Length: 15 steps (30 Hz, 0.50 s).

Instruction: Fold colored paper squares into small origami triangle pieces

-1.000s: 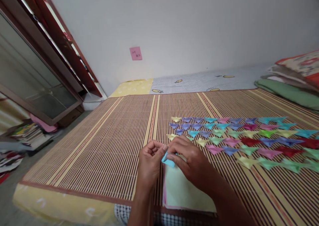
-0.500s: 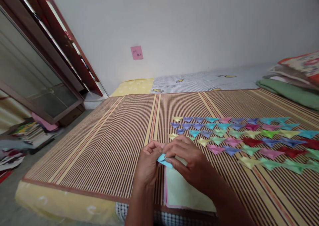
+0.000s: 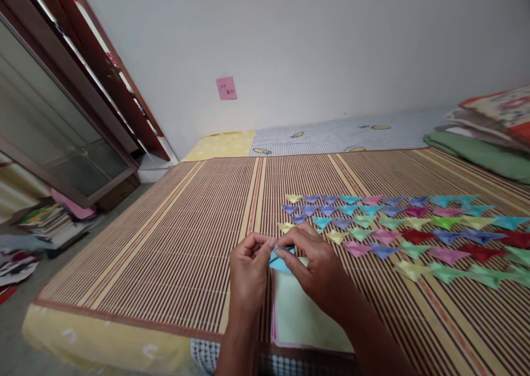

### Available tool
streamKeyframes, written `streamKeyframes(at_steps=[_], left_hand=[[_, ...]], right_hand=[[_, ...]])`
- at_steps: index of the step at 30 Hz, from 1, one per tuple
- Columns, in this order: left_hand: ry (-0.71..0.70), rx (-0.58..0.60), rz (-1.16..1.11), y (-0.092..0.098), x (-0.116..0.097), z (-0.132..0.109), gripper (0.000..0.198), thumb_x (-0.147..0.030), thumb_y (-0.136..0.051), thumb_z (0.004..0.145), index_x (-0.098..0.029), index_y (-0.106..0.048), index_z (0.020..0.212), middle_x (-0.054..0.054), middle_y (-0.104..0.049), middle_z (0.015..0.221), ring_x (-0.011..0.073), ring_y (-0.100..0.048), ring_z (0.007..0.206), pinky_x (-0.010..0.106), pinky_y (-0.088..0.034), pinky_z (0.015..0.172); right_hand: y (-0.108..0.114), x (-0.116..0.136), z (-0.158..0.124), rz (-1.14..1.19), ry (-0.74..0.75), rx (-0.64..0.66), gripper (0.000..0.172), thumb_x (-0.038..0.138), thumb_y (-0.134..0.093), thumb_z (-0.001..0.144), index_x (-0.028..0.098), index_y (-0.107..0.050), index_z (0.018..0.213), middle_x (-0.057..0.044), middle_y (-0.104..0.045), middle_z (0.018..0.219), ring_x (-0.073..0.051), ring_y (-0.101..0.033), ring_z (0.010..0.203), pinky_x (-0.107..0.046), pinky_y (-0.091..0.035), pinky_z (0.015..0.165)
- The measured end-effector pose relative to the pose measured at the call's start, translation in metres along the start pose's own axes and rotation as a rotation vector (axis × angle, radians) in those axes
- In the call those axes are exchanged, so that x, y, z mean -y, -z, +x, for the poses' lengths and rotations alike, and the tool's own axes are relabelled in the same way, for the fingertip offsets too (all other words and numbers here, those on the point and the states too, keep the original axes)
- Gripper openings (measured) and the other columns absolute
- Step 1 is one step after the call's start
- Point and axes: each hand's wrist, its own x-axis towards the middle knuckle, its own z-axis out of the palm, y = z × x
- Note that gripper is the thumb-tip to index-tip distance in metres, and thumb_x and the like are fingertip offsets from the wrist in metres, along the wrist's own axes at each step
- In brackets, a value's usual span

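Note:
A small folded piece of light blue paper (image 3: 280,262) is held between my two hands, over the far end of a paper stack. My left hand (image 3: 249,265) pinches its left corner between thumb and fingers. From the right, my right hand (image 3: 314,260) grips the upper edge with thumb and forefinger. Fingers hide part of the folds. Beneath my right hand lies the stack of coloured paper (image 3: 308,315), pale green on top with pink edges showing at the left. Beyond and to the right, several folded paper shapes (image 3: 386,236) in many colours sit in rows.
A striped bamboo mat (image 3: 174,243) covers the bed. Folded bedding with a green piece (image 3: 476,152) is piled at the right back. A pink note (image 3: 226,88) sticks to the wall. Left of the bed are a glass-panelled door (image 3: 62,111) and stacked books (image 3: 43,220).
The blue paper has turned in my fingers and shows a broader face. My right hand has shifted its grip to the paper's upper edge; my left hand stays nearly in place.

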Motion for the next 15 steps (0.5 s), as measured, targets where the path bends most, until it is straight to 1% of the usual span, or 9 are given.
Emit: streamKeyframes(at_steps=[5,7,10,12,15], left_hand=[[-0.025,-0.013,0.036,-0.002,0.001,-0.002,0.023,-0.037,-0.083,0.078,-0.017,-0.073,0.073,0.000,-0.065,0.065,0.0133,-0.055,0.062,0.022,-0.043,0.058],[-0.020,0.019,0.031,-0.002,-0.002,-0.002,0.023,-0.037,-0.081,0.079,-0.017,-0.073,0.074,0.000,-0.065,0.066,0.0134,-0.056,0.062,0.022,-0.044,0.058],[0.003,0.094,0.008,-0.001,-0.008,-0.002,0.022,-0.037,-0.082,0.080,-0.017,-0.074,0.076,0.001,-0.067,0.070,0.0141,-0.058,0.066,0.022,-0.046,0.061],[0.014,0.128,-0.006,0.000,-0.012,-0.002,0.021,-0.036,-0.083,0.079,-0.016,-0.076,0.078,0.002,-0.068,0.071,0.0144,-0.060,0.068,0.022,-0.047,0.064],[0.035,0.146,-0.021,0.003,-0.015,-0.001,0.023,-0.035,-0.088,0.074,-0.016,-0.077,0.080,0.002,-0.070,0.072,0.0141,-0.061,0.068,0.022,-0.048,0.064]], right_hand=[[0.003,0.001,0.002,0.017,-0.056,0.003,0.015,0.012,-0.060,0.093,0.021,-0.061,0.081,-0.002,-0.060,0.082,-0.021,-0.055,0.085,-0.035,-0.044,0.077],[0.005,0.002,0.002,0.036,-0.090,-0.004,0.015,0.013,-0.061,0.093,0.020,-0.061,0.080,-0.002,-0.059,0.087,-0.020,-0.056,0.085,-0.034,-0.044,0.077],[0.007,0.002,0.002,0.058,-0.108,-0.009,0.013,0.014,-0.061,0.093,0.020,-0.062,0.081,-0.005,-0.061,0.098,-0.021,-0.058,0.095,-0.035,-0.045,0.082],[0.007,0.003,0.002,0.048,-0.106,0.000,0.014,0.014,-0.061,0.093,0.021,-0.060,0.080,-0.004,-0.063,0.094,-0.022,-0.058,0.094,-0.036,-0.044,0.084],[0.006,0.004,0.002,0.039,-0.115,0.013,0.018,0.013,-0.060,0.092,0.022,-0.058,0.077,-0.001,-0.062,0.081,-0.021,-0.056,0.084,-0.036,-0.042,0.081]])
